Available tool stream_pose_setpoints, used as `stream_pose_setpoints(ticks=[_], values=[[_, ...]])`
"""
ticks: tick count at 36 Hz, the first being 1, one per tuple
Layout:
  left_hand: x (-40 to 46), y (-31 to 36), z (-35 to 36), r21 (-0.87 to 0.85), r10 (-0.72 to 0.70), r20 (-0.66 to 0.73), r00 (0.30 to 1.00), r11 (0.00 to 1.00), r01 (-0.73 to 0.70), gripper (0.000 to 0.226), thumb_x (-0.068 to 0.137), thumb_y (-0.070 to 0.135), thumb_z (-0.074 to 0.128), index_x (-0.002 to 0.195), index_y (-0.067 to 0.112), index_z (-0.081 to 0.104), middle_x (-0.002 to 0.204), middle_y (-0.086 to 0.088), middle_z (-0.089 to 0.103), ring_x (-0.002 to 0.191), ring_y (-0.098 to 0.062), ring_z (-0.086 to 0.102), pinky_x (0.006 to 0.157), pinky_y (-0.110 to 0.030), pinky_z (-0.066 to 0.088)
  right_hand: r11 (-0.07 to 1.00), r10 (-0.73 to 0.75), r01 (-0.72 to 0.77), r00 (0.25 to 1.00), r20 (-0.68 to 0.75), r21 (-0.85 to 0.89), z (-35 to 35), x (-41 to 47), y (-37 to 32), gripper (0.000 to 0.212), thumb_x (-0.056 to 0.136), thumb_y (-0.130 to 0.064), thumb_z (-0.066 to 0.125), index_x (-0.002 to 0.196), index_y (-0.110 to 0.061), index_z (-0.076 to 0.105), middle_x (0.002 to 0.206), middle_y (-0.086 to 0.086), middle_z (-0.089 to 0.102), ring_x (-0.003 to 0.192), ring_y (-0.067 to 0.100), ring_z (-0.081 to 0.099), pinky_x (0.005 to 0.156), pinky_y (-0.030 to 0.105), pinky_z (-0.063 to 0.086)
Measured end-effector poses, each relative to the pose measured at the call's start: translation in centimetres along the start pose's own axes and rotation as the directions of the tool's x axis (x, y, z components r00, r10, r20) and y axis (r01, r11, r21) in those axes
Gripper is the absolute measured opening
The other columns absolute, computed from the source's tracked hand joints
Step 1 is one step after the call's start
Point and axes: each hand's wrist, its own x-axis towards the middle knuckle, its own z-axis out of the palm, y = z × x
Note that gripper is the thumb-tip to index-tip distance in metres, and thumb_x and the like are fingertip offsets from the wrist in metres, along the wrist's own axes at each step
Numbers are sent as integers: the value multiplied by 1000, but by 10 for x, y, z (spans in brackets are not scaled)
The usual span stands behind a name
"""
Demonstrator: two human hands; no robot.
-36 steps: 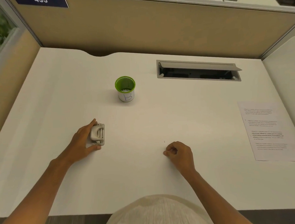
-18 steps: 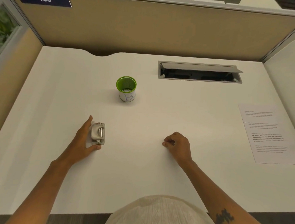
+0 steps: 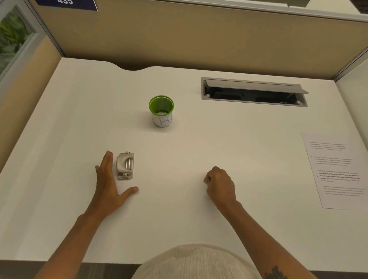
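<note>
Left hand (image 3: 109,184) released one hole punch (image 3: 125,165); one cup (image 3: 161,110).

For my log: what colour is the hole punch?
The hole punch is light grey, seen in the head view.

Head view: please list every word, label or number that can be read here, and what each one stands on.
"435": white digits on the dark blue sign on the partition, cut slightly by the top edge of the frame.
"B": handwritten in blue on the white label of the green mesh cup.
Printed sheet at the desk's right side: several paragraphs, too small and blurred to read.
Hole punch: no readable marking.
</note>
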Motion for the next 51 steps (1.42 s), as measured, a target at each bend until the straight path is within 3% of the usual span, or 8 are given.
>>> stream_pose_setpoints(ticks=[7, 13, 24, 30, 35, 40, 45, 51], values=[[-11, 43, 36, 93, 98, -86, 991, 992, -90, 101, 91, 48, 69, 168, 12, 14, 178, -8, 9, 166, -36, 10, 134, -52, -9, 981, -6, 24, 995, 95, -192, 0, -6, -14, 27, 90, 12, 55, 110, -5, 62, 119, 10, 59, 110, 29, 57, 66, 34, 39], [-7, 78, 67, 57, 142, -62, 988, 989, -138, 89, 95, 32, 74, 165, 6, 26, 176, -14, 18, 165, -38, 13, 135, -53, 6, 970, -23, 47, 994, 102, -238, 2, -9, -15, 33, 89, 14, 53, 116, -5, 59, 122, 10, 57, 113, 27, 55, 66, 30, 38], [-5, 103, 104, 35, -7, 27, 1000, 999, 6, 72, 105, 37, 50, 166, 8, 24, 177, -12, 17, 168, -29, 5, 135, -53, 1, 939, -159, 181, 982, 98, -293, 0, -9, -4, 32, 92, 12, 45, 114, -8, 57, 120, 10, 56, 107, 29, 53, 74, 33, 30], [-6, 102, 104, 48, -9, 19, 1000, 999, 8, 63, 107, 35, 44, 162, 6, 32, 172, -13, 26, 166, -29, 16, 136, -53, 8, 981, 17, -42, 991, 130, 188, -16, 2, 12, 31, 83, 18, 43, 91, -8, 58, 108, 12, 61, 99, 29, 56, 77, 30, 49], [-5, 103, 106, 82, -16, 16, 1000, 996, 14, 61, 107, 33, 46, 161, 5, 36, 170, -14, 31, 165, -29, 20, 135, -53, 12, 839, 191, -291, 949, 252, 460, -35, 22, 25, 20, 105, -8, 48, 90, -17, 58, 91, -5, 60, 78, 12, 53, 63, 25, 41], [-5, 105, 107, 111, -21, 21, 1000, 994, 18, 61, 107, 35, 45, 159, 4, 39, 170, -14, 34, 164, -31, 24, 135, -54, 15, 663, 167, -376, 917, 361, 648, -55, 49, 26, 28, 110, -15, 51, 84, -15, 62, 77, 0, 56, 70, 16, 50, 70, 30, 46], [-4, 106, 108, 160, -27, 29, 999, 987, 22, 62, 107, 37, 44, 159, 3, 42, 170, -16, 36, 163, -32, 26, 134, -54, 18, 562, 71, -369, 913, 402, 740, -90, 84, -9, 26, 111, -15, 53, 87, -14, 65, 82, 3, 57, 70, 15, 53, 73, 28, 51], [-4, 102, 112, 234, -18, 50, 999, 972, 6, 66, 108, 42, 42, 162, 5, 37, 174, -14, 29, 165, -30, 21, 134, -54, 18, 659, -55, -198, 950, 309, 726, -134, 131, -85, 20, 111, -19, 53, 105, -5, 66, 90, 6, 58, 79, 14, 55, 76, 27, 54]])
